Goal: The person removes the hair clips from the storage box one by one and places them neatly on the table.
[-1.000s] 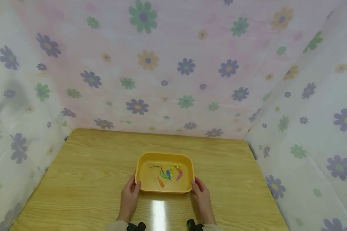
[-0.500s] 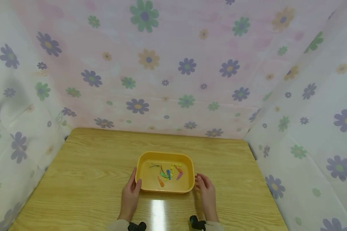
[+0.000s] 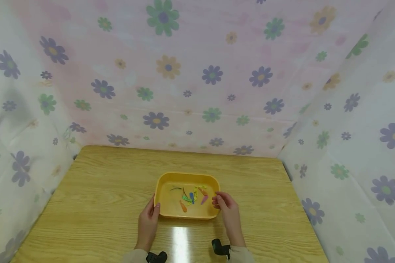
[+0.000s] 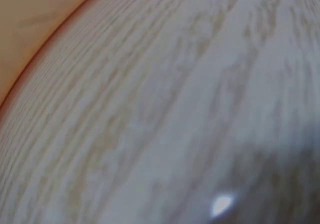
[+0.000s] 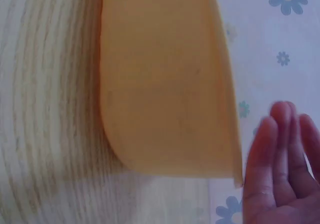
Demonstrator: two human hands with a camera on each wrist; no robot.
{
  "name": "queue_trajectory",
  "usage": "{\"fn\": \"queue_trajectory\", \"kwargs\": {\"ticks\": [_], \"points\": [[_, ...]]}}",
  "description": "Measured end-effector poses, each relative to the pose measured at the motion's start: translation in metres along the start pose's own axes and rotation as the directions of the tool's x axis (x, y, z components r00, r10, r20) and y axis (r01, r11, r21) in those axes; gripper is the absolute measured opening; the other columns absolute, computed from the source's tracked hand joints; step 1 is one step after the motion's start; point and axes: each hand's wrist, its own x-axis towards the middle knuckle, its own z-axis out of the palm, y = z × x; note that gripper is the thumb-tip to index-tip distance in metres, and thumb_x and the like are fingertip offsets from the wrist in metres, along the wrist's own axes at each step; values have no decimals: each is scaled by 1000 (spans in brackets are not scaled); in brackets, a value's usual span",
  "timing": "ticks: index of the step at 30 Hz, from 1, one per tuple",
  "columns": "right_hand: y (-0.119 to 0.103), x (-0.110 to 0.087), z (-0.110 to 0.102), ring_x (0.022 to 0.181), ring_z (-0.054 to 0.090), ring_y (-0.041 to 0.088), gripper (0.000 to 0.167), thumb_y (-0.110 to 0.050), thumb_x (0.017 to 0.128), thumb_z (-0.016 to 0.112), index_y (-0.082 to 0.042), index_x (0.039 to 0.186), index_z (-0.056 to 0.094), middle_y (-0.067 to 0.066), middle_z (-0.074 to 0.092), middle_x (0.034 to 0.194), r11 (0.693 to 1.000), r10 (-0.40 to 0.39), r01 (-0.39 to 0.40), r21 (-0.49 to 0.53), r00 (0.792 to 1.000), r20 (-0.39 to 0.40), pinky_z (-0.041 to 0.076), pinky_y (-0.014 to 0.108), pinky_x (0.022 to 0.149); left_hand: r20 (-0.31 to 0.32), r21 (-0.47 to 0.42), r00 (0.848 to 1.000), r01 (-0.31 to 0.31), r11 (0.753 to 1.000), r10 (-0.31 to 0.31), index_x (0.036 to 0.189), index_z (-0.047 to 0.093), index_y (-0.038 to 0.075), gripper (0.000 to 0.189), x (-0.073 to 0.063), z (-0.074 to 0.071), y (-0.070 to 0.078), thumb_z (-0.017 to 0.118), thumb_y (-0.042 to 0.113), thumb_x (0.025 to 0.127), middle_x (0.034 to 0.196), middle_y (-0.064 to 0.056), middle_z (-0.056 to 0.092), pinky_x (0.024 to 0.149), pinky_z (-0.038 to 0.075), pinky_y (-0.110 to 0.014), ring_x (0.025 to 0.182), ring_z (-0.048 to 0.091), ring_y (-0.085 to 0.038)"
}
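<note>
A yellow plastic tray (image 3: 167, 204) sits on the table with several small hair clips inside, among them a pink clip (image 3: 204, 199), a blue clip (image 3: 192, 197) and an orange clip (image 3: 183, 206). My left hand (image 3: 147, 223) grips the tray's left front corner, thumb at the rim. Over the right rim hovers my right hand (image 3: 230, 215), its fingers loosely bent and holding nothing. In the right wrist view, that hand (image 5: 282, 176) appears beside the rim of the tray (image 5: 165, 83). Only a blurred bit of tray (image 4: 37, 28) shows in the left wrist view; the left hand is outside it.
The wood-grain table (image 3: 112, 175) extends around the tray on all sides. Flowered cloth (image 3: 191, 102) hangs behind it and along both sides. A bright light reflection lies on the table in front of the tray.
My right hand let go of the tray's right side, moved slightly outward, then came up and left over the rim. The left hand and the clips stayed in place.
</note>
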Motion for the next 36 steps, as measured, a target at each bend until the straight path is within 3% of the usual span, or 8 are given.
{"fn": "queue_trajectory", "kwargs": {"ticks": [4, 7, 15, 24, 31, 36], "points": [[-5, 0, 10, 86, 59, 29, 32, -20, 92, 49, 3, 114, 53, 22, 59, 100, 999, 24, -22, -29, 995, 100, 48, 29, 74, -4, -6, 1000, -1, 1000, 1, 132, 43, 8, 47, 0, -1, 0, 52, 27, 90, 133, -7, 43, 82, 39, -16, 118, 43, -18], [-6, 1, 18, 87, 58, 33, 30, -19, 92, 49, 3, 113, 54, 23, 59, 99, 999, 15, -11, -31, 992, 128, 48, 32, 75, -3, -32, 1000, 12, 999, -13, 133, 43, 11, 48, -1, -1, 0, 52, 31, 90, 132, -4, 43, 82, 39, -16, 117, 43, -14], [-2, 2, 37, 79, 61, 29, 27, -19, 91, 50, 1, 108, 58, 14, 63, 89, 985, -53, 74, -155, 989, 136, 49, 32, 69, -12, -20, 1000, 13, 1000, -13, 132, 44, 12, 44, -1, -1, 1, 53, 22, 90, 132, -4, 44, 82, 40, -16, 117, 43, -15], [0, 8, 51, 82, 60, 28, 27, -21, 92, 49, -3, 109, 59, 12, 62, 92, 975, -23, 67, -213, 979, 201, 48, 38, 72, -11, 6, 1000, -3, 1000, 3, 131, 45, 14, 46, 2, 0, -3, 52, 32, 89, 131, 0, 45, 83, 39, -16, 116, 44, -12], [0, 8, 55, 79, 60, 26, 25, -21, 92, 49, -3, 106, 61, 9, 63, 89, 957, -26, 85, -277, 977, 211, 47, 28, 67, -10, 15, 1000, -18, 1000, 18, 131, 46, 13, 47, 1, 0, -3, 53, 33, 89, 130, -3, 46, 82, 41, -17, 114, 46, -15], [0, 7, 57, 78, 59, 20, 26, -24, 91, 51, -6, 106, 62, 6, 64, 89, 932, -17, 96, -350, 975, 223, 46, 28, 65, -6, 14, 999, -36, 999, 36, 131, 46, 12, 47, 0, -1, -4, 53, 32, 89, 130, -6, 46, 81, 41, -18, 113, 48, -18]]}}
